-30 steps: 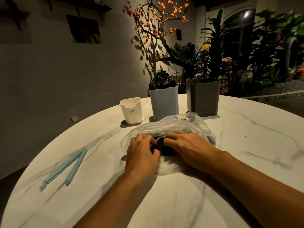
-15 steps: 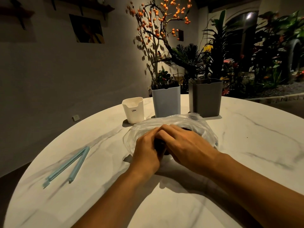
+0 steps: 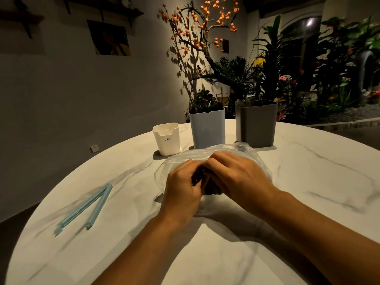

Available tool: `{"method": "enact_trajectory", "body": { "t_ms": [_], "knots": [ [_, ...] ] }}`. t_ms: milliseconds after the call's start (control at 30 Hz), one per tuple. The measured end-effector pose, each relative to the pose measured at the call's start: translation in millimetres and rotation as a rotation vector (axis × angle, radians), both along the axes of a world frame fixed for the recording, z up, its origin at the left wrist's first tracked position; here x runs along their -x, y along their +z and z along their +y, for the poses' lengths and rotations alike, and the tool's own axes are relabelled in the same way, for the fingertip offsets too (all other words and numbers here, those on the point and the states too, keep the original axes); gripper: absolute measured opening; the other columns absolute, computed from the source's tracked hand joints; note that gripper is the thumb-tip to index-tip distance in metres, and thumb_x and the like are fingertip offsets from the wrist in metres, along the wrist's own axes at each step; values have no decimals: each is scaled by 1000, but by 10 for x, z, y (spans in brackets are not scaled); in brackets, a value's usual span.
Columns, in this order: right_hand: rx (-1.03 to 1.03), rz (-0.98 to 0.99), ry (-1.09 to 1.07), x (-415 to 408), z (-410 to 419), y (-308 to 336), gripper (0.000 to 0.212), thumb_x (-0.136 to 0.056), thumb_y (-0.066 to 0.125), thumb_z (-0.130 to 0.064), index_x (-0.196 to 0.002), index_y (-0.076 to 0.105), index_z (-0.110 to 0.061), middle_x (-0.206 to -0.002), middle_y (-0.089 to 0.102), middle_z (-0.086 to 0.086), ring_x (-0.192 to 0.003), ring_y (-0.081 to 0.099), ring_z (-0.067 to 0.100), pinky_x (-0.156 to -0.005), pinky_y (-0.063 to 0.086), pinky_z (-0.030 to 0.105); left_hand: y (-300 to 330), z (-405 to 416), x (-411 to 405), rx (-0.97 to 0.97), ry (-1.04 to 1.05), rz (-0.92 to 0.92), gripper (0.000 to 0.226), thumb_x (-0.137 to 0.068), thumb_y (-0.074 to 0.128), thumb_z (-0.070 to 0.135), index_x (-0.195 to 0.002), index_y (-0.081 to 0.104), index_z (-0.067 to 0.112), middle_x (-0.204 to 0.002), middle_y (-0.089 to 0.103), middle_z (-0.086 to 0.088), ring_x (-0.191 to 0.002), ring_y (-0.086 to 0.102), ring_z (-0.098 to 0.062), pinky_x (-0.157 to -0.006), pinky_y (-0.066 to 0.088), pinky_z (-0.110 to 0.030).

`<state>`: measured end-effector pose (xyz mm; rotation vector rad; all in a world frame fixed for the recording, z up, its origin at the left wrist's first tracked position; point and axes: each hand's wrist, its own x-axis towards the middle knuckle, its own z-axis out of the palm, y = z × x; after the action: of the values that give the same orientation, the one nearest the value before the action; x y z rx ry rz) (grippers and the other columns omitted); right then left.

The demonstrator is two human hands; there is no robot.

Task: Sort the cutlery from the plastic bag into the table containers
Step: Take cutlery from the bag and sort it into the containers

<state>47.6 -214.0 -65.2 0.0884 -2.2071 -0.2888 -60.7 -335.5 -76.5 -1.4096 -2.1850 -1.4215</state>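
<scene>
A clear plastic bag [image 3: 261, 161] lies on the round marble table [image 3: 308, 202], with dark cutlery [image 3: 211, 187] showing between my hands. My left hand [image 3: 183, 188] curls its fingers around the dark pieces at the bag's mouth. My right hand [image 3: 238, 177] lies over the bag with its fingers bent onto the same bundle. Behind the bag stand a white container [image 3: 167, 138], a light blue container [image 3: 207, 128] with dark cutlery in it, and a grey container [image 3: 256, 122] with pale pieces in it.
A light blue bag clip [image 3: 88, 206] lies open on the table's left side. Potted plants and an orange-berried tree stand behind the table's far edge. A wall runs along the left.
Both hands have moved forward over the bag and closed together on the dark cutlery; the bag is pressed flatter beneath them.
</scene>
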Motion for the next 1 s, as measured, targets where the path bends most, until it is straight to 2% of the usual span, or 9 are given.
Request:
{"method": "enact_trajectory", "body": {
  "t_ms": [100, 167, 333, 500, 600, 700, 800, 867, 1000],
  "knots": [
    [73, 44, 43, 18, -28, -6, 43, -78, 76, -28, -112, 56, -11, -92, 70, 11, -73, 70, 25, -65, 60, 30, -9, 19, -2, -19, 13, -5, 43, -83, 65, 31, -124, 65, 18, -125, 66, -2, -114, 61, -15, -97, 35, -13],
    [149, 55, 73, 31, -57, -3, 31, -84, 70, -21, -109, 56, -10, -93, 68, 9, -78, 68, 28, -69, 62, 37, -28, 26, 14, -22, 23, -17, 42, -83, 67, 27, -124, 65, 17, -125, 66, -2, -115, 62, -17, -98, 37, -18],
    [245, 29, 76, 41, 2, -43, 34, -82, 65, -31, -110, 67, -13, -102, 66, 7, -83, 68, 20, -77, 55, 21, -6, 8, 21, -31, -45, 47, 44, -80, 56, 41, -117, 67, 21, -117, 69, 2, -99, 57, 1, -84, 33, 6],
    [610, 0, 142, 15, -46, -15, 43, -96, 36, -62, -109, 60, -28, -101, 63, -9, -92, 63, 10, -79, 59, 27, 6, 6, 39, -75, -68, 89, 37, -83, 56, 41, -115, 65, 23, -113, 67, 5, -99, 59, -2, -85, 37, 5],
    [802, 61, 178, 8, -42, 2, 41, -99, 32, -55, -103, 61, -26, -94, 64, -11, -90, 65, 11, -79, 58, 28, 2, 22, 50, -115, -44, 108, 30, -87, 56, 39, -111, 63, 23, -108, 68, 5, -97, 61, -4, -86, 39, 3],
    [991, 85, 165, -16, 16, -8, 41, -100, 30, -49, -98, 65, -27, -97, 64, -13, -96, 65, 9, -76, 55, 17, 32, 20, 41, -192, -21, 115, 27, -88, 59, 40, -109, 62, 23, -102, 67, 11, -89, 60, 1, -83, 37, 6],
    [1153, 94, 134, -34, 105, -48, 45, -95, 30, -52, -105, 67, -28, -107, 66, -9, -104, 62, 9, -83, 51, 16, 122, -9, 8, -251, -36, 34, 24, -86, 56, 45, -103, 57, 28, -94, 58, 26, -87, 61, 4, -82, 46, -2],
    [1212, 93, 87, -25, 148, -64, 49, -92, 30, -54, -111, 67, -27, -116, 65, -6, -110, 59, 10, -93, 49, 23, 168, -21, -12, -282, -43, -62, 27, -84, 57, 45, -103, 59, 26, -95, 63, 19, -93, 64, -5, -87, 51, -12],
    [1298, 41, 71, -4, 162, -80, 41, -98, 34, -47, -114, 66, -26, -119, 65, -3, -112, 58, 14, -92, 46, 24, 220, -17, 2, -337, -4, -266, 27, -87, 58, 44, -105, 63, 25, -101, 69, 7, -99, 65, -13, -90, 52, -18]
  ]
}}
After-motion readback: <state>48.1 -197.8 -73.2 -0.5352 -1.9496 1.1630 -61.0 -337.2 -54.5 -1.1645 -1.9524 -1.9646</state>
